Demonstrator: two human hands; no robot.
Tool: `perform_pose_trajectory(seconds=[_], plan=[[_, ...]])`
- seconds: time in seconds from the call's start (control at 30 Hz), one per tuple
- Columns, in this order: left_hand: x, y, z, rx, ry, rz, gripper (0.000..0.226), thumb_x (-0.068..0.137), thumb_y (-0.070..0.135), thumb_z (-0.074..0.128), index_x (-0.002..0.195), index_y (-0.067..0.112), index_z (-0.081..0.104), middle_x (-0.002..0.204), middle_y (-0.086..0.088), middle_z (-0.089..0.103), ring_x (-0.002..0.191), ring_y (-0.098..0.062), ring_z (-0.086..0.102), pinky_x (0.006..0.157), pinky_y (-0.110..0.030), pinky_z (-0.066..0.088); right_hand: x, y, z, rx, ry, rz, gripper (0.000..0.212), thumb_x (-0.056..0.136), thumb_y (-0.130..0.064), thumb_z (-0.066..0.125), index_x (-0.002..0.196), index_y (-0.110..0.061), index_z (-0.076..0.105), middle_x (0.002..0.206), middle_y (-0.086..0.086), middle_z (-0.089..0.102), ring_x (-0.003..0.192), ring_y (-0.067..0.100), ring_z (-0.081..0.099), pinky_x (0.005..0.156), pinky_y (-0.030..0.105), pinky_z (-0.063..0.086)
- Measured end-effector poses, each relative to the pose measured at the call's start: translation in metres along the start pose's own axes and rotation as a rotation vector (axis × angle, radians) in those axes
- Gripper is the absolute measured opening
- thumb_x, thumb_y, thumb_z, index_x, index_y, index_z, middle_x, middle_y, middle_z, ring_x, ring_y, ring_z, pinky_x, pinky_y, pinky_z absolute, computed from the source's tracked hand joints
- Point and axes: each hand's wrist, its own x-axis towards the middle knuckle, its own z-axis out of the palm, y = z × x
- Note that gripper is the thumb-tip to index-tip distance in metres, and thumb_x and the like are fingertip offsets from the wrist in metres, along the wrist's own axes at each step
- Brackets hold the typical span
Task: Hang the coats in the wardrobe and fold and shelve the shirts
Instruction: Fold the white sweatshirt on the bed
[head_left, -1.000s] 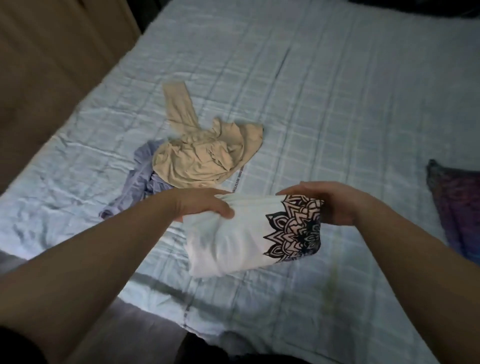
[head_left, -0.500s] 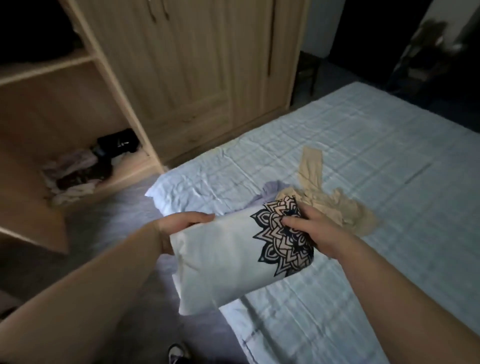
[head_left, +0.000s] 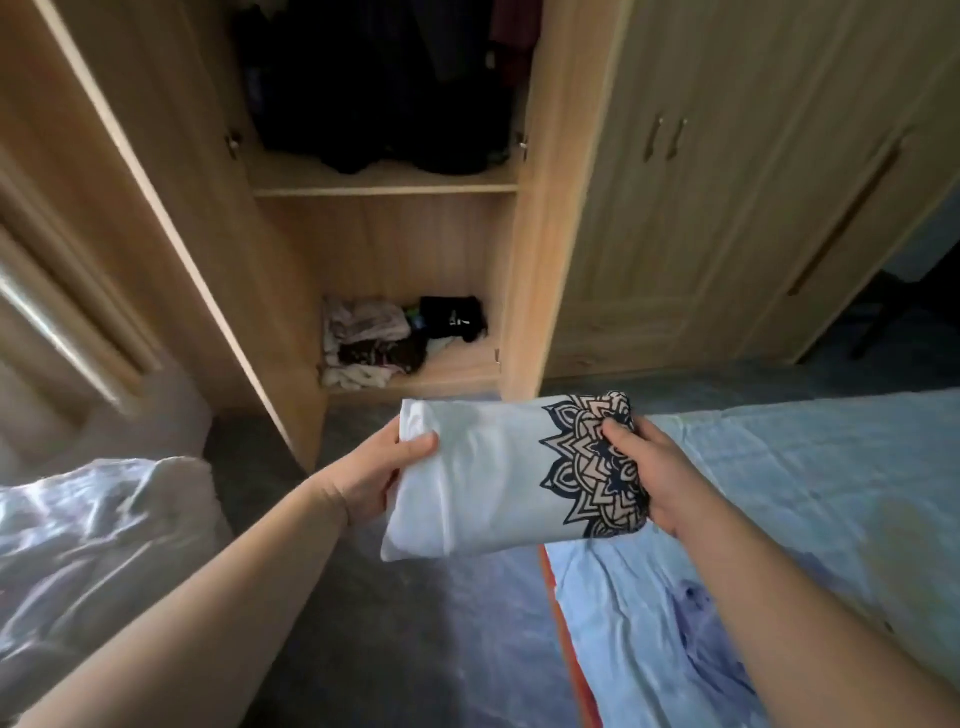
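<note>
- Two hands hold the folded white shirt (head_left: 483, 483) in the air, facing the open wardrobe (head_left: 524, 218).
- Left hand (head_left: 379, 478) and right hand (head_left: 649, 467) pinch its ends, thumbs on top.
- Risk: the fold may open if one grip loosens before the lower shelf (head_left: 452, 369).

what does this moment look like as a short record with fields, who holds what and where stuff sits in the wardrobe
held item: folded white shirt with a dark mandala print, held in the air
left hand: grips the plain end of the shirt
right hand: grips the printed end
wardrobe: left section open, doors on the right closed
upper section: dark hanging clothes above a shelf
bottom shelf: small pile of clothes and a black item, bare wood at its right
bed: light blue sheet, lower right
</note>
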Motion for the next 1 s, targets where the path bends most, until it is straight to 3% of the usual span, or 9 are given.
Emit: perform_pose_trajectory(seconds=[0.07, 0.13, 0.27, 0.43, 0.53, 0.77, 0.87, 1.0], plan=[[0.001, 0.017, -0.028, 0.079, 0.077, 0.100, 0.069, 0.078, 0.035, 0.080, 0.135, 0.006, 0.052, 0.131, -0.026, 0.058, 0.118, -0.040, 0.059, 0.096, -0.051, 0.049, 0.022, -0.012, 0.038, -0.026, -0.035, -0.022, 0.022, 0.091, -0.024, 0.067, 0.113, -0.019, 0.067, 0.106, 0.013, 0.074, 0.096, 0.030, 0.071, 0.088, 0.048, 0.055], [0.002, 0.031, -0.051, 0.097, 0.189, 0.167, 0.063, 0.080, 0.042, 0.077, 0.130, 0.010, 0.056, 0.127, -0.020, 0.064, 0.116, -0.038, 0.062, 0.096, -0.051, 0.050, 0.042, -0.024, 0.072, -0.055, -0.060, -0.059, 0.022, 0.091, -0.026, 0.068, 0.112, -0.021, 0.067, 0.105, 0.010, 0.075, 0.095, 0.028, 0.072, 0.086, 0.046, 0.056], [0.013, 0.057, -0.087, 0.152, 0.366, 0.268, 0.038, 0.093, 0.037, 0.063, 0.124, 0.015, 0.060, 0.119, -0.012, 0.069, 0.112, -0.034, 0.065, 0.095, -0.049, 0.052, 0.080, -0.046, 0.125, -0.135, -0.063, -0.176, 0.007, 0.092, -0.027, 0.066, 0.099, -0.026, 0.069, 0.099, 0.003, 0.076, 0.087, 0.018, 0.073, 0.079, 0.036, 0.056], [0.051, 0.092, -0.132, 0.200, 0.430, 0.302, 0.047, 0.092, 0.046, 0.062, 0.125, 0.013, 0.059, 0.118, -0.015, 0.069, 0.110, -0.036, 0.066, 0.093, -0.051, 0.053, 0.146, -0.072, 0.165, -0.157, -0.139, -0.243, 0.012, 0.094, -0.029, 0.063, 0.104, -0.024, 0.068, 0.099, 0.002, 0.076, 0.088, 0.018, 0.073, 0.072, 0.034, 0.057], [0.091, 0.113, -0.154, 0.193, 0.497, 0.313, 0.049, 0.089, 0.049, 0.066, 0.124, 0.016, 0.059, 0.118, -0.013, 0.069, 0.109, -0.034, 0.067, 0.091, -0.050, 0.053, 0.200, -0.084, 0.179, -0.182, -0.163, -0.298, 0.016, 0.093, -0.037, 0.064, 0.107, -0.031, 0.067, 0.103, -0.002, 0.075, 0.092, 0.017, 0.072, 0.082, 0.040, 0.057], [0.211, 0.190, -0.193, 0.261, 0.685, 0.355, 0.028, 0.095, 0.041, 0.061, 0.111, 0.019, 0.062, 0.104, -0.001, 0.074, 0.102, -0.025, 0.070, 0.087, -0.041, 0.056, 0.345, -0.144, 0.204, -0.245, -0.209, -0.373, 0.034, 0.078, -0.064, 0.065, 0.106, -0.044, 0.066, 0.105, -0.011, 0.074, 0.097, 0.012, 0.070, 0.088, 0.043, 0.057], [0.256, 0.222, -0.210, 0.224, 0.731, 0.370, 0.029, 0.096, 0.038, 0.060, 0.114, 0.016, 0.059, 0.110, -0.007, 0.072, 0.104, -0.027, 0.069, 0.090, -0.045, 0.056, 0.401, -0.178, 0.223, -0.285, -0.187, -0.425, 0.015, 0.088, -0.053, 0.063, 0.099, -0.042, 0.065, 0.102, -0.013, 0.071, 0.097, 0.012, 0.068, 0.087, 0.038, 0.055], [0.304, 0.260, -0.247, 0.226, 0.765, 0.389, 0.034, 0.094, 0.042, 0.061, 0.116, 0.017, 0.059, 0.109, -0.005, 0.072, 0.102, -0.024, 0.070, 0.086, -0.042, 0.057, 0.466, -0.211, 0.259, -0.337, -0.201, -0.435, 0.027, 0.090, -0.053, 0.060, 0.107, -0.032, 0.059, 0.100, -0.011, 0.067, 0.091, 0.010, 0.065, 0.082, 0.035, 0.054]])
